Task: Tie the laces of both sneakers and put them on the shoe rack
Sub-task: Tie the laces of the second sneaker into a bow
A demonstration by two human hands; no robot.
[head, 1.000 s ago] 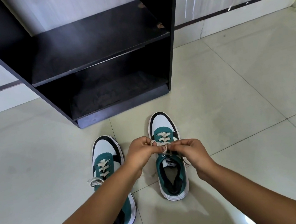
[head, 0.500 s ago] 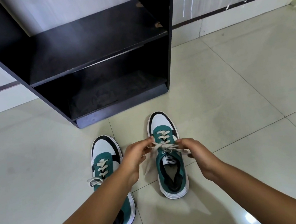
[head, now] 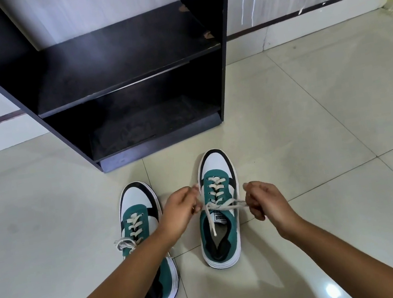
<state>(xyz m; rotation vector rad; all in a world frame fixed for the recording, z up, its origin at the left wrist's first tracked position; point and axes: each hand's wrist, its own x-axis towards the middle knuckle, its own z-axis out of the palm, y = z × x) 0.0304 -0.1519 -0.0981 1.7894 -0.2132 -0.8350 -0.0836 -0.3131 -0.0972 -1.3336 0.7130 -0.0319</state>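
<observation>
Two green, white and black sneakers stand side by side on the floor, toes toward the rack. The left sneaker (head: 137, 209) has a small bow in its cream laces, and my left forearm crosses its heel. Over the right sneaker (head: 215, 169), its cream lace (head: 221, 206) is stretched sideways between my hands. My left hand (head: 178, 212) pinches one side of that lace. My right hand (head: 262, 200) grips the other side. A loose lace end hangs down over the tongue. The black shoe rack (head: 128, 82) stands just beyond the shoes, both shelves bare.
Pale tiled floor (head: 316, 130) spreads out on all sides. A white wall with a dark stripe runs behind the rack. Something yellow-green shows at the far right edge.
My hands were together over the right sneaker's tongue. They have drawn apart sideways, pulling the lace taut between them.
</observation>
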